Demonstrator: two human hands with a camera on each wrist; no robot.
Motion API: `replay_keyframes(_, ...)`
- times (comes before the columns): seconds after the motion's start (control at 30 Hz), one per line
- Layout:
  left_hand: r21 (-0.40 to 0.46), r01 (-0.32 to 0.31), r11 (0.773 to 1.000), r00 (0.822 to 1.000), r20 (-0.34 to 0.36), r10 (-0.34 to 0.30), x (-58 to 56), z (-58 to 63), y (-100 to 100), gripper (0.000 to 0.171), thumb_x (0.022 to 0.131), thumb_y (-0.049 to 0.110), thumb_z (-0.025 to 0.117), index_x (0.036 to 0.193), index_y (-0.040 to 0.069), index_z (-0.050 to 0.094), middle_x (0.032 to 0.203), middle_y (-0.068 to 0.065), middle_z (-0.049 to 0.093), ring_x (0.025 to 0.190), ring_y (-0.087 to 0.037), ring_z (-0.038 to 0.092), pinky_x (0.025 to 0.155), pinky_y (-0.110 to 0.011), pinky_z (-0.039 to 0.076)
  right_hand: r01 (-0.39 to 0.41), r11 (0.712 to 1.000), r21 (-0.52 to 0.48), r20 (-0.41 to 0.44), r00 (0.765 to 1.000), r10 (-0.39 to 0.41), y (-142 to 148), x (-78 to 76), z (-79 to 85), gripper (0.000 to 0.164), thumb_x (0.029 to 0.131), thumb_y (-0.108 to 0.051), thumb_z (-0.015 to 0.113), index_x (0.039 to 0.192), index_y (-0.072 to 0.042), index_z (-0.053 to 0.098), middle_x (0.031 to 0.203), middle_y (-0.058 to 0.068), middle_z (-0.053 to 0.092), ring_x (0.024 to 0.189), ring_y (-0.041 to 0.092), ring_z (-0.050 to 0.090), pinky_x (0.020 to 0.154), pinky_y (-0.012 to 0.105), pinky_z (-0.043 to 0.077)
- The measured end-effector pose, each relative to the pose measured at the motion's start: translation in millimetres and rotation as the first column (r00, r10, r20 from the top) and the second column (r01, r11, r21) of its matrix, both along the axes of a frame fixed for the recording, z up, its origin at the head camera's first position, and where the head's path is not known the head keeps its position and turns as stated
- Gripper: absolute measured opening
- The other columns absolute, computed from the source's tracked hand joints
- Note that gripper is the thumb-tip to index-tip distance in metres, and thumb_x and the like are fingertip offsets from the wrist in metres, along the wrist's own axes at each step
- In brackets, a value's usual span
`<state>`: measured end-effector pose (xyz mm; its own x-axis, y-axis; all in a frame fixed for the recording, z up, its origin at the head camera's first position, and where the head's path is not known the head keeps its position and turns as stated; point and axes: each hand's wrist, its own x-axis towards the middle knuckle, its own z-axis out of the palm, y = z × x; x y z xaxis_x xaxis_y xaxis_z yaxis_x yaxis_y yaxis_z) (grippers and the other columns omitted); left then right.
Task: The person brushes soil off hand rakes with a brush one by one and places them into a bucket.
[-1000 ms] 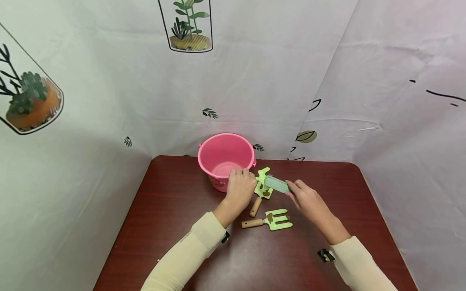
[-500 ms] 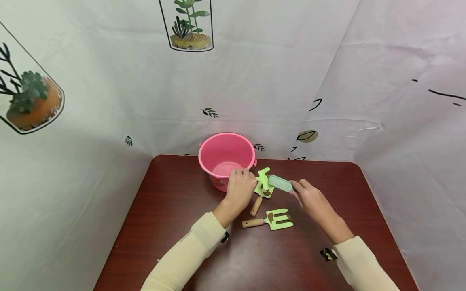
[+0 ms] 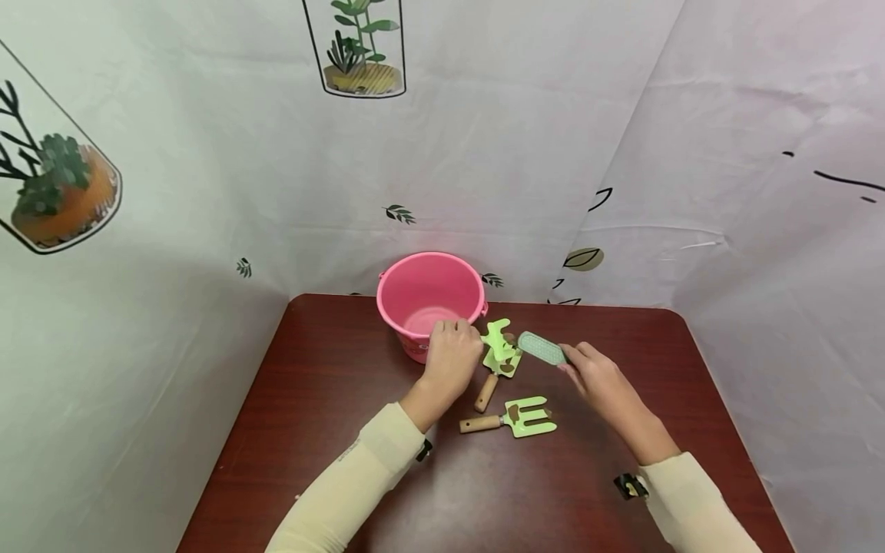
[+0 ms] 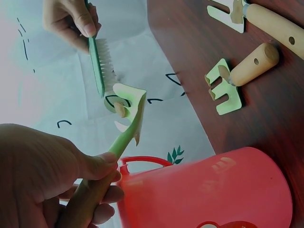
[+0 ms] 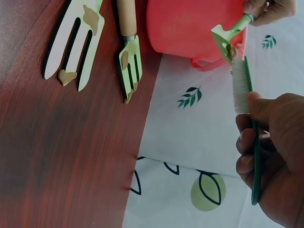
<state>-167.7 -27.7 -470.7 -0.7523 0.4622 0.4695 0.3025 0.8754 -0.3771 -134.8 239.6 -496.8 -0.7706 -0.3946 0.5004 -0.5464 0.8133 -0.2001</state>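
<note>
My left hand (image 3: 452, 353) grips the wooden handle of a small hand rake (image 4: 126, 135), thumb along its green neck. The rake's bent green head, with brown patches on its tines, is raised beside the pink bucket (image 3: 408, 344). My right hand (image 3: 600, 376) holds a green brush (image 3: 541, 348) by its handle, fingers curled round it. Its white bristles (image 5: 241, 88) face the rake, with the brush end close to the tines. Below the rake lies a small green fork (image 4: 225, 95), partly hidden in the head view. Nearer me lies a larger fork (image 3: 531, 417) with brown smears.
The bucket stands at the back edge of the dark red wooden table (image 3: 332, 461). Behind it hangs a white cloth (image 3: 518, 153) printed with plants. Both forks have wooden handles. Each cream sleeve (image 3: 366, 468) carries a small black device.
The brush has drawn back to the right, from over the rake head to just beside it. My left hand and the rake have shifted slightly left. The forks and bucket stay put.
</note>
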Motion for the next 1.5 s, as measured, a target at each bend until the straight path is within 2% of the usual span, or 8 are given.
replay_keyframes(0.17,0.021,0.017,1.0,1.0,-0.026,-0.017,-1.4,-1.9,-1,0.019,0.093,0.015,0.063,0.078,0.012,0.074,0.07,0.0,0.062,0.065,-0.019,0.06,0.06,-0.031,0.038,0.001,1.0,-0.006,-0.016,1.0,-0.001,5,-0.5,-3.4,0.038,0.082,0.0,0.082,0.117,0.007,0.069,0.087,0.012,0.06,0.069,0.018,0.055,0.06,0.037,0.049)
replay_keyframes(0.5,0.021,0.013,1.0,1.0,0.01,-0.013,-0.9,-2.7,-1,0.019,0.094,0.012,0.061,0.078,0.012,0.073,0.071,-0.001,0.062,0.067,-0.02,0.061,0.061,-0.032,0.039,-0.002,1.0,-0.015,-0.021,1.0,0.001,9,-0.5,-1.6,0.038,0.083,-0.003,0.082,0.117,0.008,0.069,0.087,0.013,0.06,0.069,0.018,0.055,0.059,0.037,0.049)
replay_keyframes(0.57,0.016,0.01,1.0,1.0,0.014,-0.01,-0.7,-2.4,-1,0.017,0.093,0.012,0.063,0.08,0.012,0.074,0.071,-0.001,0.062,0.067,-0.019,0.061,0.061,-0.032,0.039,-0.005,1.0,-0.024,-0.014,1.0,0.005,8,-0.1,0.2,0.037,0.085,-0.004,0.081,0.118,0.009,0.069,0.087,0.013,0.061,0.069,0.017,0.055,0.058,0.036,0.048)
replay_keyframes(0.9,0.032,0.021,0.999,1.0,0.019,-0.021,1.6,-1.1,0,0.011,0.091,0.014,0.067,0.085,0.012,0.076,0.074,-0.002,0.065,0.068,-0.02,0.062,0.063,-0.034,0.04,0.012,0.995,-0.1,0.028,1.0,-0.009,6,-4.6,0.9,0.033,0.084,0.003,0.08,0.114,0.011,0.069,0.088,0.016,0.064,0.07,0.014,0.051,0.058,0.034,0.047)
replay_keyframes(1.03,0.043,0.025,0.999,1.0,0.014,-0.026,2.2,-0.1,1,0.011,0.091,0.015,0.068,0.085,0.012,0.076,0.075,-0.002,0.066,0.068,-0.021,0.062,0.063,-0.034,0.04,0.016,0.995,-0.101,0.057,0.998,-0.011,4,-6.5,2.3,0.034,0.086,0.001,0.079,0.116,0.011,0.068,0.091,0.016,0.065,0.071,0.017,0.054,0.059,0.036,0.048)
replay_keyframes(1.23,0.032,0.014,0.999,0.999,0.043,-0.015,2.6,2.0,3,0.011,0.092,0.015,0.067,0.084,0.014,0.075,0.076,-0.001,0.066,0.069,-0.02,0.063,0.063,-0.033,0.041,0.015,0.996,-0.093,0.099,0.995,-0.005,-4,-8.4,5.6,0.035,0.088,-0.003,0.078,0.119,0.009,0.068,0.093,0.015,0.065,0.074,0.02,0.058,0.062,0.038,0.05)
replay_keyframes(1.5,0.023,0.012,1.0,0.999,0.039,-0.013,3.6,3.7,5,0.012,0.092,0.014,0.067,0.082,0.015,0.074,0.076,-0.001,0.065,0.07,-0.02,0.064,0.063,-0.033,0.041,-0.018,0.998,-0.061,0.051,0.998,0.021,-14,-10.6,7.5,0.037,0.087,-0.003,0.08,0.119,0.008,0.067,0.094,0.015,0.064,0.076,0.02,0.059,0.065,0.039,0.052)
